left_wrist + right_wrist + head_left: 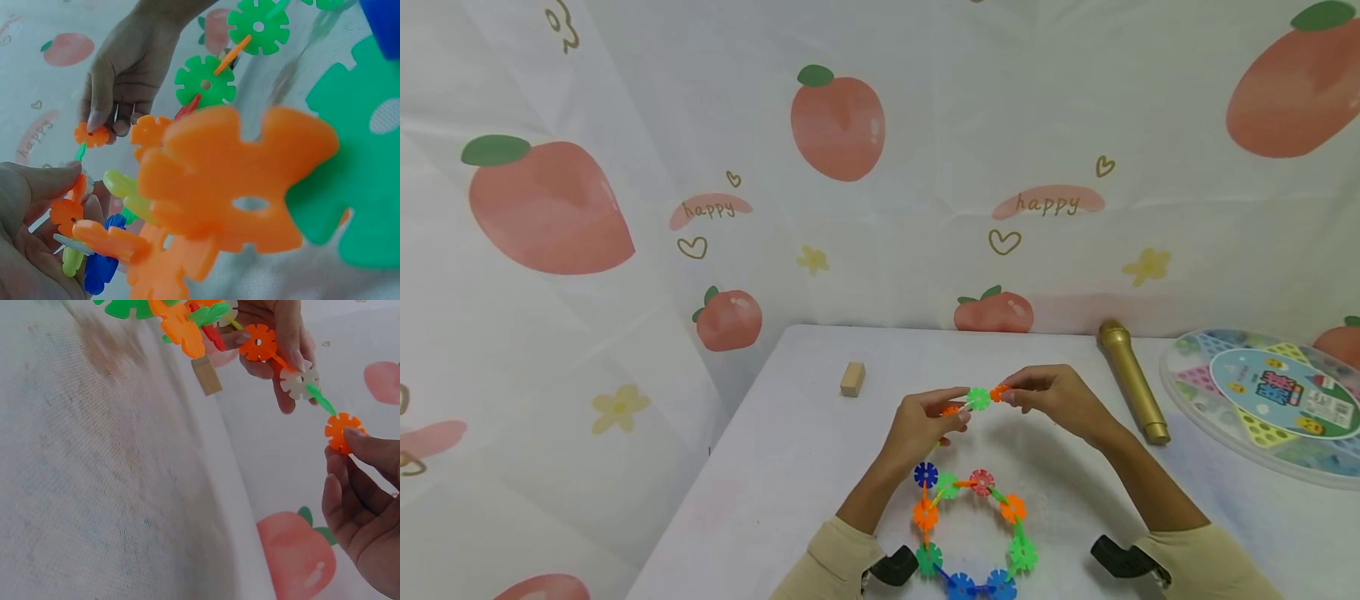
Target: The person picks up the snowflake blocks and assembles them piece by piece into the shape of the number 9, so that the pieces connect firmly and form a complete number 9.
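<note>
My left hand (921, 429) pinches a pale white notched plastic disc (299, 382) in a chain of interlocking snowflake discs. With thumb and fingers, my right hand (1060, 400) grips the orange disc (340, 428) at the chain's end. Between the hands a green disc (978, 398) links the two, seen edge-on in the right wrist view. More discs, among them an orange one (257, 342), lie along the left fingers. Below the left hand, a dark blue disc (926, 475) leads to a ring of discs in several colours, including a green disc (1023, 552).
A small wooden block (853, 379) sits at the back left of the white table (760, 475). At the right are a gold microphone-shaped cylinder (1133, 382) and a round packaged game board (1262, 400). A fruit-printed cloth (910, 167) hangs behind.
</note>
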Demonstrator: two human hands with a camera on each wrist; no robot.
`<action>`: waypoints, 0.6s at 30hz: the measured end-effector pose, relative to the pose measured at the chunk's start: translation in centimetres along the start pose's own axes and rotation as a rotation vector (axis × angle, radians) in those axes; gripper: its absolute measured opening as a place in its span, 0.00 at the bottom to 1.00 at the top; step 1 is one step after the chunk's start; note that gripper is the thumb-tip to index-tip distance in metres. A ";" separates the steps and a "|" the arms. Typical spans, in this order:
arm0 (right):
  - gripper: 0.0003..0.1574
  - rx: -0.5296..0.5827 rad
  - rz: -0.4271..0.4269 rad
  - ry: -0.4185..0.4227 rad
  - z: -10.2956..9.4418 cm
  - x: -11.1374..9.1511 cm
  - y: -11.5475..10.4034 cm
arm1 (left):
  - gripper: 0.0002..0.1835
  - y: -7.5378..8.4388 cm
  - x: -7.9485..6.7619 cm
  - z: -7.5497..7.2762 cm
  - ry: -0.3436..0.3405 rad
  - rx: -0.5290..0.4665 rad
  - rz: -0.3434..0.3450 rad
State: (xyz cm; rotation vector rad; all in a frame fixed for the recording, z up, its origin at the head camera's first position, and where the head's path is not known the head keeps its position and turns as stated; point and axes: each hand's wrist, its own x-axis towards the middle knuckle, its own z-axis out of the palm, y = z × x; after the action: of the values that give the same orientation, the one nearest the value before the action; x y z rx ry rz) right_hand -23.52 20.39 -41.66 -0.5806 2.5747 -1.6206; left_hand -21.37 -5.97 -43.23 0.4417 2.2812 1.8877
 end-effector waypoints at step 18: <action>0.11 -0.025 -0.046 0.036 -0.1 0.0 0.4 | 0.18 0.0 0.0 0.1 0.006 0.015 -0.012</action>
State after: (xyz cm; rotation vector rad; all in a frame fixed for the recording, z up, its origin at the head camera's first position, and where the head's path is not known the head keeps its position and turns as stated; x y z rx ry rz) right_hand -23.64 20.59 -41.93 -0.6222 2.6299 -1.6297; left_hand -21.30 -5.87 -43.22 0.4229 2.2978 1.8707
